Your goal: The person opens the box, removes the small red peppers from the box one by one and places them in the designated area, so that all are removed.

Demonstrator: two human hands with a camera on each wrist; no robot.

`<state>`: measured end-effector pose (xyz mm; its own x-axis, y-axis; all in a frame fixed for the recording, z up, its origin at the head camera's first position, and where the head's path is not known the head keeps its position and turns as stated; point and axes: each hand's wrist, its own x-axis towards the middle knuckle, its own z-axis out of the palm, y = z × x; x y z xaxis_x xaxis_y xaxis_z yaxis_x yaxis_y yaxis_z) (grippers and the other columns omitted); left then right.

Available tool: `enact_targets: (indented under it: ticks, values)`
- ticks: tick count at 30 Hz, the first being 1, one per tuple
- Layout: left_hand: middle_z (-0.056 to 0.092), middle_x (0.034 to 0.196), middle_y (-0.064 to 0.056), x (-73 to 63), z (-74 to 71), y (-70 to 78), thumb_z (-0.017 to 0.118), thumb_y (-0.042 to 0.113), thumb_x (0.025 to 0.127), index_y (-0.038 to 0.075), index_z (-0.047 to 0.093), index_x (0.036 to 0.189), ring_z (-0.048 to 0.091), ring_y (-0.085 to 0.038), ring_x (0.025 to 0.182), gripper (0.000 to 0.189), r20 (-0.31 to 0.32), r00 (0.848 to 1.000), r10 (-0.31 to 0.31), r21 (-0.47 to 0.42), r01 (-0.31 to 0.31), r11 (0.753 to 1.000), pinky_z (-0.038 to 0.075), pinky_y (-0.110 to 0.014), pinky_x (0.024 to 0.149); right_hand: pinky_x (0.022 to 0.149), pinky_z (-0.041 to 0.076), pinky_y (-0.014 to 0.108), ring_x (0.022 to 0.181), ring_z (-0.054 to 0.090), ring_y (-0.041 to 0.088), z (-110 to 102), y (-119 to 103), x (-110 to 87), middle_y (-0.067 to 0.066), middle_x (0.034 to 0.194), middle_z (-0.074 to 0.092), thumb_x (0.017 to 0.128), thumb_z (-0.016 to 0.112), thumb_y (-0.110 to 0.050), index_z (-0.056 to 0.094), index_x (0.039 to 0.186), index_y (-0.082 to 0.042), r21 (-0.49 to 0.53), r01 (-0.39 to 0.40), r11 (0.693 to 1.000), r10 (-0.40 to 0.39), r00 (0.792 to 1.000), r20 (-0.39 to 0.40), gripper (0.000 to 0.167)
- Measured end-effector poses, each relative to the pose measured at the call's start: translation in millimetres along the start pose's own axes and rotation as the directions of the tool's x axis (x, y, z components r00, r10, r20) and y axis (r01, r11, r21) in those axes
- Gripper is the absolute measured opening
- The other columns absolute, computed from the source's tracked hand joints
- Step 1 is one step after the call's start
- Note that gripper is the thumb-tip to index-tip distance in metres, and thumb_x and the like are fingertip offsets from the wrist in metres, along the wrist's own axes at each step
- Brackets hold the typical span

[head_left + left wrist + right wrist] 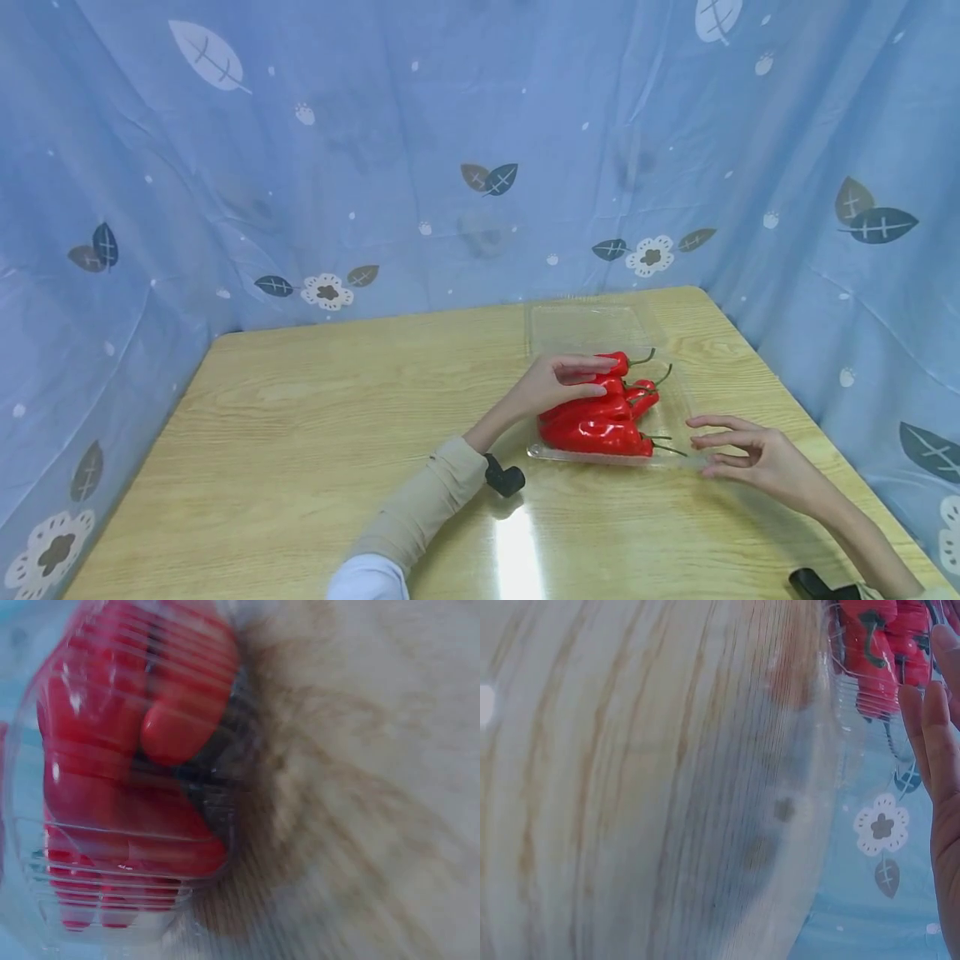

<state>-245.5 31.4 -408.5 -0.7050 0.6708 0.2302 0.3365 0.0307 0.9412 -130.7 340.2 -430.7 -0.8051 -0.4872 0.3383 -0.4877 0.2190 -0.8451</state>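
Note:
Several glossy red peppers point(600, 435) with green stems lie piled in a clear plastic container point(678, 417), seen through its ridged wall in the left wrist view. My left hand point(558, 385) reaches over the pile from the left. Its fairly straight fingers rest on the upper peppers, the thumb held apart below them. At the container's right side is my right hand point(757, 458), fingers spread and slightly bent, fingertips right at the wall. In the right wrist view that hand's fingers point(941, 739) stand beside the container, pepper stems pointing toward them.
The container's clear lid point(585, 325) lies folded back behind it on the wooden table point(300, 433). A blue patterned curtain point(420, 167) encloses the back and sides. Black wrist camera mounts point(504, 477) sit on both wrists.

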Motion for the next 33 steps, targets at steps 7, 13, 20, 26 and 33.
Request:
enact_targets:
  ticks: [7,13,20,26,33]
  values:
    - [0.065,0.124,-0.001,17.5,5.6,-6.3,0.073,0.012,0.085,0.012,0.064,0.127,0.059,-0.003,0.111,0.043,-0.024,1.000,-0.016,-0.003,0.016,1.000,0.047,-0.019,0.091,0.077,0.054,0.023,0.108,0.062,0.006,-1.2,0.4,0.3,-0.002,0.131,0.057,0.074,0.069,0.019,0.065,0.107,0.015,0.028,0.016,0.999,-0.016,1.000,0.010,0.034]
    - [0.066,0.122,-0.001,30.3,11.0,-19.3,0.074,0.010,0.084,0.009,0.063,0.128,0.060,-0.001,0.109,0.045,-0.063,0.997,0.036,0.130,-0.027,0.991,0.047,-0.015,0.088,0.078,0.054,0.024,0.109,0.062,0.008,-0.8,1.7,-0.1,0.002,0.132,0.056,0.074,0.067,0.020,0.064,0.108,0.016,0.056,0.029,0.998,-0.030,0.999,0.015,0.035]
    - [0.066,0.121,-0.003,39.5,10.4,-23.1,0.073,0.008,0.084,0.010,0.063,0.128,0.059,-0.006,0.112,0.045,-0.032,0.991,0.130,0.456,-0.102,0.884,0.043,-0.011,0.090,0.080,0.054,0.025,0.109,0.062,0.008,0.5,1.6,-0.2,-0.003,0.132,0.056,0.074,0.067,0.020,0.063,0.108,0.017,0.066,0.003,0.998,-0.003,1.000,0.009,0.034]
    - [0.065,0.123,-0.001,41.6,10.1,-24.4,0.074,0.014,0.085,0.013,0.061,0.131,0.059,-0.007,0.112,0.048,-0.033,0.997,0.065,0.511,-0.039,0.858,0.043,-0.011,0.091,0.080,0.054,0.024,0.109,0.062,0.008,0.3,2.3,0.2,-0.002,0.132,0.057,0.074,0.067,0.020,0.063,0.108,0.017,0.067,0.004,0.998,-0.004,1.000,0.006,0.034]
    - [0.064,0.125,-0.001,42.7,10.5,-24.3,0.072,0.018,0.087,0.012,0.060,0.131,0.058,-0.008,0.113,0.047,-0.031,0.999,0.010,0.554,0.009,0.833,0.043,-0.012,0.092,0.080,0.053,0.021,0.109,0.061,0.005,1.3,-0.2,-1.1,-0.002,0.132,0.057,0.075,0.069,0.018,0.064,0.108,0.015,0.013,-0.033,0.999,0.033,0.999,-0.015,0.034]
